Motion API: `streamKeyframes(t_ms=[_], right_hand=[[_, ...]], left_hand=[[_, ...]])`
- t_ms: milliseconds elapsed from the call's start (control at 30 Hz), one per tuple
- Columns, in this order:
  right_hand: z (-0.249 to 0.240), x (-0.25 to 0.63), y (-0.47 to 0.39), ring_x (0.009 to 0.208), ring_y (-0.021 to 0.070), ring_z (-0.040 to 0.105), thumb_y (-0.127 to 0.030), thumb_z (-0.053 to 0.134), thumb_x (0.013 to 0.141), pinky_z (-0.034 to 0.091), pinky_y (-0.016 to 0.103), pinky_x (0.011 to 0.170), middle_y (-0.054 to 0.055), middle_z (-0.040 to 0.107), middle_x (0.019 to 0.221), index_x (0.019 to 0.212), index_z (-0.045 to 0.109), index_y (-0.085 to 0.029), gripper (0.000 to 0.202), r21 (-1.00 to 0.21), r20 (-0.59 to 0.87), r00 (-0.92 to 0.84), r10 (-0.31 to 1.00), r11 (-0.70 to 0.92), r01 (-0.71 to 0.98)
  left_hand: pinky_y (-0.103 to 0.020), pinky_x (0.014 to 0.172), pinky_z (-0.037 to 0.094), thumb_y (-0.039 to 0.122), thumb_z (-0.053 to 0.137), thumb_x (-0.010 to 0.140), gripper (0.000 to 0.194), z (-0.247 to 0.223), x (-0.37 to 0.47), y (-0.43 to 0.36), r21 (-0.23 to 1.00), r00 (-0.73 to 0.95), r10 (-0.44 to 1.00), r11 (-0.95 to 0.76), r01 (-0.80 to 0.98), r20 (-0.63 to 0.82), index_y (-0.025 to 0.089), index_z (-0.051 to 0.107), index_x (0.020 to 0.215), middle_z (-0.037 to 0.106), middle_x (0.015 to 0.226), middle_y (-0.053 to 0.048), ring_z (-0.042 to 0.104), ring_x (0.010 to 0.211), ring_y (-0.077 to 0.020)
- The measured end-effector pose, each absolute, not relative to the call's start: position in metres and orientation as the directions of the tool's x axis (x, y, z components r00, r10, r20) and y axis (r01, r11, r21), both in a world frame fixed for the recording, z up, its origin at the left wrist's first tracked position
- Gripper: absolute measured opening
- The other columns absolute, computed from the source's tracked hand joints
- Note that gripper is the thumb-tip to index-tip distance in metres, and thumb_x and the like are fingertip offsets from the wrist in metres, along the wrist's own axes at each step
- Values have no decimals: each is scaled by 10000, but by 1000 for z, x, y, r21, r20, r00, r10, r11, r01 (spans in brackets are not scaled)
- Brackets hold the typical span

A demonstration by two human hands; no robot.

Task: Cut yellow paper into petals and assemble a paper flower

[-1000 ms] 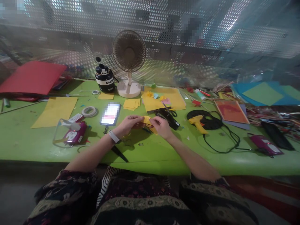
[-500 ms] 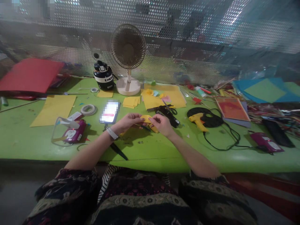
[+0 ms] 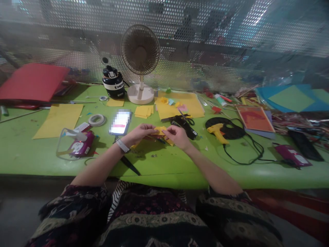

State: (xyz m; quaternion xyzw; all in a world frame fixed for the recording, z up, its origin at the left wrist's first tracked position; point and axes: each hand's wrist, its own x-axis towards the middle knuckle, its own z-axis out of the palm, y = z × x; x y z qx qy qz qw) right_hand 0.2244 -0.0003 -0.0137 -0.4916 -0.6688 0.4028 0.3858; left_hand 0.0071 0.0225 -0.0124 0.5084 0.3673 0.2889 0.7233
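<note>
A small piece of yellow paper (image 3: 160, 130) is pinched between my two hands above the middle of the green table. My left hand (image 3: 141, 133), with a white watch band at its wrist, grips the paper's left side. On the right side, my right hand (image 3: 177, 136) has thumb and finger closed on it. Other yellow scraps lie just under my fingers, partly hidden. Beyond my right hand are a black stapler-like tool (image 3: 189, 130) and open scissors (image 3: 189, 119). A phone (image 3: 120, 122) lies beyond my left wrist.
White fan (image 3: 141, 95) and black bottle (image 3: 113, 84) stand at the back. Yellow glue gun (image 3: 218, 133) with its cord lies right. Purple device (image 3: 82, 144) and tape roll (image 3: 97, 120) sit left. Yellow sheet (image 3: 60, 120) lies far left, red sheet (image 3: 33, 82) behind it.
The yellow paper between my fingers has shifted slightly in shape or tilt. Both hands have stayed in nearly the same place.
</note>
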Motion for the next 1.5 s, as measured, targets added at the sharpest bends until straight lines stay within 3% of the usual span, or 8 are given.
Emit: streamKeyframes(t_ms=[400, 767, 867, 933, 1000, 1067, 1267, 1500], right_hand=[[-12, 224, 3, 537, 130, 607, -621, 757, 695, 521, 283, 531, 21, 663, 677, 718, 636, -179, 459, -964, 12, -253, 967, 78, 253], [-17, 225, 5, 573, 148, 609, -634, 708, 740, 540, 309, 588, 26, 655, 690, 745, 615, -186, 457, -935, 20, -255, 967, 108, 337], [-14, 231, 10, 761, 194, 660, -566, 644, 834, 568, 358, 741, 74, 692, 883, 848, 637, -196, 371, -844, 219, -188, 958, 282, 456], [-9, 243, 15, 1003, 240, 647, -471, 626, 877, 534, 405, 913, 116, 670, 1093, 946, 651, -200, 281, -694, 404, -137, 904, 401, 598], [-2, 257, 22, 1215, 289, 558, -394, 641, 877, 455, 462, 1042, 142, 617, 1237, 1034, 652, -198, 251, -528, 472, -126, 873, 394, 752], [2, 272, 29, 1257, 321, 526, -356, 660, 865, 447, 490, 1039, 159, 584, 1296, 1120, 641, -188, 307, -424, 405, -100, 909, 284, 860], [-6, 290, 42, 1009, 317, 666, -305, 725, 827, 523, 405, 798, 151, 701, 1125, 1202, 628, -163, 412, -297, 81, -45, 996, 67, 953], [-2, 285, 38, 990, 327, 690, -231, 700, 850, 523, 401, 780, 154, 731, 1109, 1230, 634, -159, 392, -267, 93, -56, 994, 80, 961]], left_hand=[[-219, 656, 567, 398, 816, 732, 335, -5, 3, 25, 960, 545, 793, 265, 90, -270, 103, 712, 850, 760, 813, -89, 712, 695, -120], [-209, 638, 567, 390, 858, 676, 345, -7, 5, 26, 953, 517, 807, 295, 67, -286, 109, 692, 789, 755, 761, -73, 696, 643, -103], [-222, 659, 574, 377, 854, 690, 331, -8, 5, 27, 950, 487, 821, 304, 71, -299, 107, 688, 785, 755, 762, -81, 694, 639, -105], [-227, 667, 576, 368, 843, 711, 314, -9, 4, 29, 949, 465, 831, 308, 72, -305, 107, 682, 781, 754, 754, -84, 685, 621, -99], [-227, 664, 576, 358, 835, 726, 300, -10, 2, 30, 947, 456, 834, 312, 74, -310, 109, 678, 786, 756, 756, -89, 686, 620, -100], [-224, 661, 574, 351, 830, 735, 290, -11, 1, 32, 946, 451, 835, 313, 80, -314, 112, 677, 793, 761, 774, -96, 696, 641, -106], [-207, 654, 566, 346, 818, 751, 274, -14, -5, 38, 946, 407, 855, 303, 112, -322, 112, 682, 793, 763, 788, -93, 705, 665, -104], [-199, 628, 552, 308, 819, 750, 251, -1, -12, 40, 951, 321, 896, 296, 85, -308, 101, 678, 773, 751, 748, -73, 685, 616, -91]])
